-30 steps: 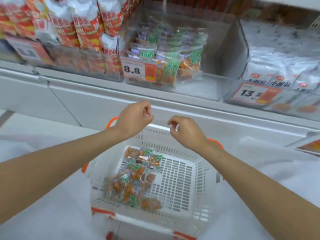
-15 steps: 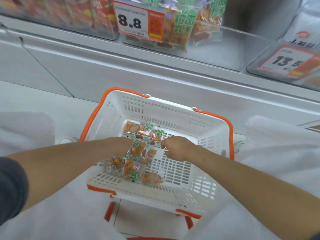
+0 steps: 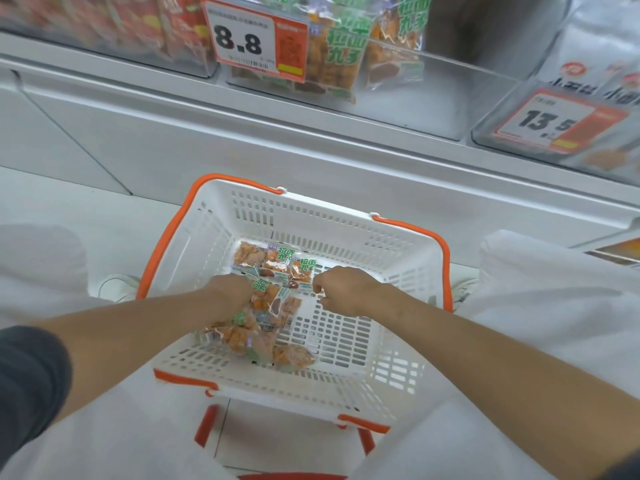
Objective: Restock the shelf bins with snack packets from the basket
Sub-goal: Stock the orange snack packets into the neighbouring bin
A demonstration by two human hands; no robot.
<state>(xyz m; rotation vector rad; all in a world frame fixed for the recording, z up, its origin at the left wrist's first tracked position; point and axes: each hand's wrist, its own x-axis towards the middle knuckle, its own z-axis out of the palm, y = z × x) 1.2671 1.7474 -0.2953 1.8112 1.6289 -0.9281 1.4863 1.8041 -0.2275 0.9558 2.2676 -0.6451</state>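
- Orange-rimmed basket (image 3: 346,233): snack packets (image 3: 275,261) piled L side, under my L hand (image 3: 231,293), fingers curled round some.
- R hand (image 3: 346,289) just right of them, curled; grip unclear.

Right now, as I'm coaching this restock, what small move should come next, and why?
Probably close the right hand on the packet by its fingers and lift. Both hands are down in the basket; the left hand seems to grip snack packets already, and the 8.8 bin above has room.
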